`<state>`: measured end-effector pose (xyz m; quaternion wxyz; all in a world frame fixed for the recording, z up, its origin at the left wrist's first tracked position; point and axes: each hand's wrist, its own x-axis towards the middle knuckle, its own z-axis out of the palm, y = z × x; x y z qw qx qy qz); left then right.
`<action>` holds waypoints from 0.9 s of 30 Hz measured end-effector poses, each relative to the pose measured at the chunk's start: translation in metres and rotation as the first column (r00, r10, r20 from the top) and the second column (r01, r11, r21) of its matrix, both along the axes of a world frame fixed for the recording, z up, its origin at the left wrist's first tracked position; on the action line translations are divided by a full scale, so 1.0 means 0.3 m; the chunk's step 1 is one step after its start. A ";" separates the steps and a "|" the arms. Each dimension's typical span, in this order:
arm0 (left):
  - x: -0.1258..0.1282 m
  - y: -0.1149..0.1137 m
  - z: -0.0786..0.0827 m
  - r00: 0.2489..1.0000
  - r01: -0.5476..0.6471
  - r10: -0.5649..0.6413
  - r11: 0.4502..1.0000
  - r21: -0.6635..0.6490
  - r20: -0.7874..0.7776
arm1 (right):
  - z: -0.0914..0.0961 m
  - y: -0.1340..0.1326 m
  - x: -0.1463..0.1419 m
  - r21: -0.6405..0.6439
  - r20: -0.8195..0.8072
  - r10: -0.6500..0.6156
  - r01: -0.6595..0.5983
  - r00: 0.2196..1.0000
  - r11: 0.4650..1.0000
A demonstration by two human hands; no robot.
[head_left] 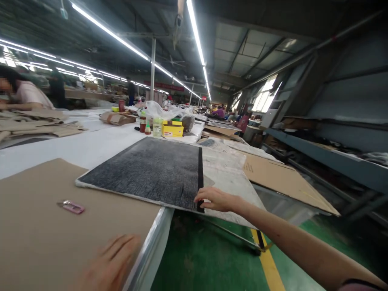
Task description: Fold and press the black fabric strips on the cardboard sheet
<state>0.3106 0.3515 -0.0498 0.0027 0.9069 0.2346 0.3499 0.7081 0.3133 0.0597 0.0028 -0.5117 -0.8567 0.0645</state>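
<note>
A dark grey textured fabric panel (142,169) with a pale edge lies across the table corner. Along its right side runs a black strip (200,169), and beyond that a pale grey panel (224,173). My right hand (216,199) is at the near end of the black strip, with fingers bent and a gap between thumb and fingers. Motion blurs my left hand (112,262), which is over the brown sheet (75,242) close to the table's edge. Pink-handled thread snips (71,206) lie on that sheet.
A yellow box (172,129) and several small bottles stand behind the dark panel. To the right a cardboard sheet (281,178) juts out above the green floor (188,258). A co-worker in a pale top (33,95) is at the far left.
</note>
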 end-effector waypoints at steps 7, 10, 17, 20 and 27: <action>0.537 -0.073 0.170 0.947 0.123 -0.179 0.969 -0.215 -0.265 | -0.055 -0.023 0.058 0.081 0.006 0.097 -0.097 0.995 0.992; 0.617 -0.063 0.162 0.934 0.134 -0.203 0.962 -0.240 -0.294 | -0.068 -0.014 0.070 0.113 0.022 0.136 -0.138 0.990 0.984; 0.622 -0.057 0.100 0.934 0.078 -0.169 0.956 -0.282 -0.316 | -0.115 0.009 0.104 0.180 -0.084 0.202 -0.185 0.976 0.966; 0.619 -0.070 0.082 0.938 0.061 -0.156 0.953 -0.297 -0.309 | -0.135 -0.008 0.113 0.237 -0.229 0.157 -0.102 0.961 0.966; 0.609 -0.087 0.042 0.950 0.052 -0.140 0.953 -0.300 -0.280 | -0.083 0.003 0.276 0.368 -0.806 -0.055 0.572 0.589 0.733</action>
